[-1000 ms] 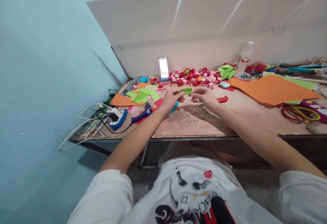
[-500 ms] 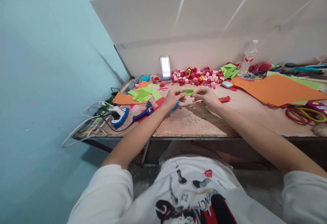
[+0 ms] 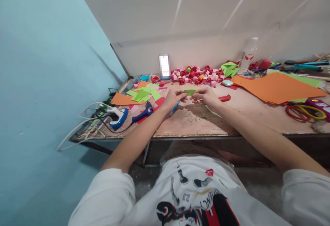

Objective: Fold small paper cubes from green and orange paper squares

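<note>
A small folded strip of green paper (image 3: 189, 92) hangs just above the worktable (image 3: 196, 123), pinched at both ends. My left hand (image 3: 174, 98) grips its left end with closed fingers, and my right hand (image 3: 206, 96) grips its right end the same way. A blue pen (image 3: 174, 109) lies on the table just under my left hand. A red cutter (image 3: 224, 98) lies right of my right hand.
A pile of small red and pink folded pieces (image 3: 197, 75) sits at the back by the white board. Green and orange paper scraps (image 3: 140, 95), a blue glue gun (image 3: 143, 113) and a power strip (image 3: 117, 116) lie left. Orange sheets (image 3: 277, 88), scissors (image 3: 305, 112) and a bottle (image 3: 248, 59) are right.
Both hands keep pinching the green strip in nearly the same spot; only the head camera has shifted slightly.
</note>
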A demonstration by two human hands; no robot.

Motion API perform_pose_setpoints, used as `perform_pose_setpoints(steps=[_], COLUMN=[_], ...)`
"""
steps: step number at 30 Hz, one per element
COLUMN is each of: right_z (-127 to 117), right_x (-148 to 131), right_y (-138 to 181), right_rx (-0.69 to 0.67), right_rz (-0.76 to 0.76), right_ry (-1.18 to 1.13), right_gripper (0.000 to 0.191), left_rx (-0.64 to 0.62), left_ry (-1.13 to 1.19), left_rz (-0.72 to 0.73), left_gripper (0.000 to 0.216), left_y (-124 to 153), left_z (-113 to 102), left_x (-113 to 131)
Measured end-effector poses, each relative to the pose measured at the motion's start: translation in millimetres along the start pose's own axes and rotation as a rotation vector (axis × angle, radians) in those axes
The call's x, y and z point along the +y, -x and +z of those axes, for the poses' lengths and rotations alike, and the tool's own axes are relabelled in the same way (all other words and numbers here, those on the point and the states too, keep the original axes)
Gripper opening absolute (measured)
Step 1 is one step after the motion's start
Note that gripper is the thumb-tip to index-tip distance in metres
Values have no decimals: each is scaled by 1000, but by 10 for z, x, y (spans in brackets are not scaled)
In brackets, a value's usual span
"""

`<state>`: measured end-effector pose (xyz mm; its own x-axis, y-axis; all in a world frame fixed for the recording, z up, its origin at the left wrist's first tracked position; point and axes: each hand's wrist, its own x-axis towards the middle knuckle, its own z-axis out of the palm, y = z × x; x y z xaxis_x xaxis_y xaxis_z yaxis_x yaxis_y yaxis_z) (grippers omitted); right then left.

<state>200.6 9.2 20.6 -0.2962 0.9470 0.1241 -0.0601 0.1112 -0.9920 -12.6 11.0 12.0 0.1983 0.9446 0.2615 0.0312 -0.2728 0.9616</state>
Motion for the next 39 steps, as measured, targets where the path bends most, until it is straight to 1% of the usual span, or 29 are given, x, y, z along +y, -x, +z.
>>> perform_pose_setpoints(steps=[8,14,20,25,30,34,37,39], right_z=[5,-13,-39,-31,-18,-11,-9,-13], right_x=[19,65,109,85,34,-5,-24,-24], right_y=[-3,-36,-56,-31,-1,7,7,3], right_rx=[-4,-24,-31,-51,-86,-110,-128,-127], right_rz=[-28,-49,-65,-80,-85,-75,-61,-54], right_ry=[52,99,125,150,212,239,237,234], right_gripper=[12,24,29,32,35,38,40,41], left_rx=[-60,-97,-108,-108,-148,-185,-191,-186], left_ry=[-34,-45,-38,-50,-95,-137,-153,-153], left_rz=[-22,-43,-50,-52,-66,-80,-97,-108], left_gripper=[22,18,20,16,11,17,25,26], left_y=[0,-1,-1,1,14,18,16,19], left_z=[6,-5,-9,-11,0,3,-5,-10], left_x=[5,10,3,-14,-15,10,26,30])
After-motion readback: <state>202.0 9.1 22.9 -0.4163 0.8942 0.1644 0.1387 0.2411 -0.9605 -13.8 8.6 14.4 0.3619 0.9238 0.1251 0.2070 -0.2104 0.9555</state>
